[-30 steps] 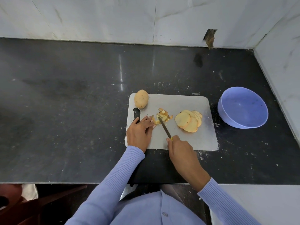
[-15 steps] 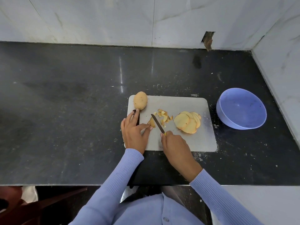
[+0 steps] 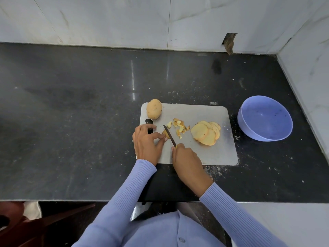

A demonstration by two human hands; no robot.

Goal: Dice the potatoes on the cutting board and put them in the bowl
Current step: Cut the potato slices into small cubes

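Nearest the body, the right hand (image 3: 187, 157) is wrapped round the handle of the knife (image 3: 169, 135), its fingers closed on it. Compared with a second ago, the blade has been carried leftward and now lies with its tip pointing away, its edge against the small potato piece (image 3: 165, 134) held at the left. The left hand (image 3: 145, 143) has also been reshaped: the fingers that lay flat on the board are now curled, and the piece is pinched between thumb and fingertips (image 3: 166, 139), just left of the blade. This is judged to mean that another cut through the last strip is being set up.

Beyond the blade, a small scatter of diced bits (image 3: 179, 126) lies loose on the cutting board (image 3: 213, 154), close to the knife tip. To the right, a fanned stack of slices (image 3: 204, 133) waits uncut. At the far left corner, a whole potato (image 3: 154, 111) rests untouched. Off the board to the right, the bowl (image 3: 265, 118) holds no potato, so most of the work is judged outstanding.
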